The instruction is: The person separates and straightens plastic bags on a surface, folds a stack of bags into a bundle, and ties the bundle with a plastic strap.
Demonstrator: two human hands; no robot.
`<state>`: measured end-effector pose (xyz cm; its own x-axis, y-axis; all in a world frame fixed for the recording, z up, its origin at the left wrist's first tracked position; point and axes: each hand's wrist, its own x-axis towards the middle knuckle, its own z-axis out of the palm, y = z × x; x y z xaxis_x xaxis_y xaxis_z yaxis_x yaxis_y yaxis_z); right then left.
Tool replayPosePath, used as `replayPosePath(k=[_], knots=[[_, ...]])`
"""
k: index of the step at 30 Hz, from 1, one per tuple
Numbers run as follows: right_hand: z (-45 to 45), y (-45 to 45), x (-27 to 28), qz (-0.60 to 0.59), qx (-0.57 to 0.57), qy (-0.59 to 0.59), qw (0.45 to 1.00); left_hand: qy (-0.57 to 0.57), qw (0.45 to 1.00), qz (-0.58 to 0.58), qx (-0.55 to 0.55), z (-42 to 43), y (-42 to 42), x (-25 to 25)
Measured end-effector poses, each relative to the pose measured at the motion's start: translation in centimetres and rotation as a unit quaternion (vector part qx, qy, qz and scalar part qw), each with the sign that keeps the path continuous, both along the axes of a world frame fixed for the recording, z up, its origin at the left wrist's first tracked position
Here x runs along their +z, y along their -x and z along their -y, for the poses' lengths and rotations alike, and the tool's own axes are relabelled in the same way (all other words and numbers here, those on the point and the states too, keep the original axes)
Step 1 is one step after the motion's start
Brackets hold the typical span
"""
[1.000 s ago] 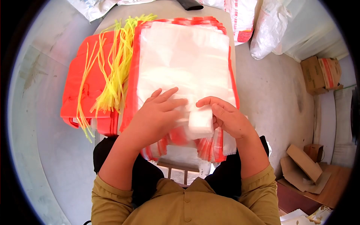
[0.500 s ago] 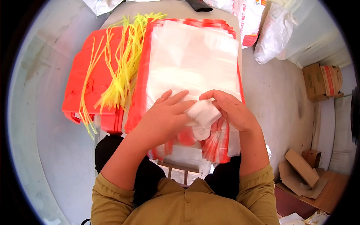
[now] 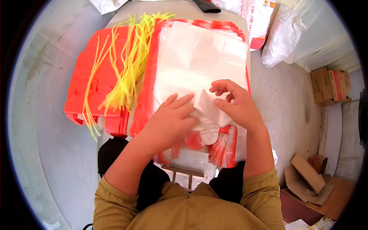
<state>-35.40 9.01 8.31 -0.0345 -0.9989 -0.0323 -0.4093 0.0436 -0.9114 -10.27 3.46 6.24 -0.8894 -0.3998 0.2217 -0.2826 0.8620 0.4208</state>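
Observation:
A thick stack of clear-white plastic bags with red edges (image 3: pixel 199 57) lies before me. My left hand (image 3: pixel 174 120) rests over its near part, fingers spread, touching the film. My right hand (image 3: pixel 240 107) is just above the stack on the right, its curled fingers apart from the thumb and nothing between them. Between the hands, a crumpled, raised fold of the film (image 3: pixel 207 107) stands up. Below it, a pleated red-and-clear bunch (image 3: pixel 225 147) fans out over the near edge.
Yellow strips (image 3: pixel 132 73) lie in a loose bundle left of the stack, partly over folded red bags (image 3: pixel 96 73). A white sack (image 3: pixel 283 36) stands beyond the table at right. Cardboard boxes (image 3: pixel 329 86) sit farther right, with an opened carton (image 3: pixel 306 178) nearer.
My right hand has let go of the folded white film and moved up and right. The film has sprung looser. My left hand has barely moved.

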Motion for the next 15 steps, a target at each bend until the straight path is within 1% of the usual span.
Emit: replayPosePath(k=[3, 6, 9, 12, 15], knots=[[-0.1, -0.6, -0.5, -0.016, 0.002, -0.044, 0.999, 0.007, 1.0, -0.015, 0.009, -0.1, 0.1, 0.1], [0.0, -1.0, -1.7, -0.021, 0.01, -0.009, 1.0, 0.042, 0.997, -0.05, 0.03, -0.3, 0.2, 0.0], [0.2, -1.5, -1.2, -0.024, 0.007, -0.011, 1.0, 0.025, 0.994, -0.09, 0.052, -0.5, 0.4, 0.3], [0.1, -1.9, -1.6, -0.065, 0.0, 0.035, 0.997, 0.065, 0.993, -0.088, 0.052, -0.7, 0.5, 0.7], [0.0, -2.7, -1.2, -0.078, -0.006, 0.041, 0.996, 0.077, 0.989, -0.123, 0.037, -0.7, 0.9, 0.3]])
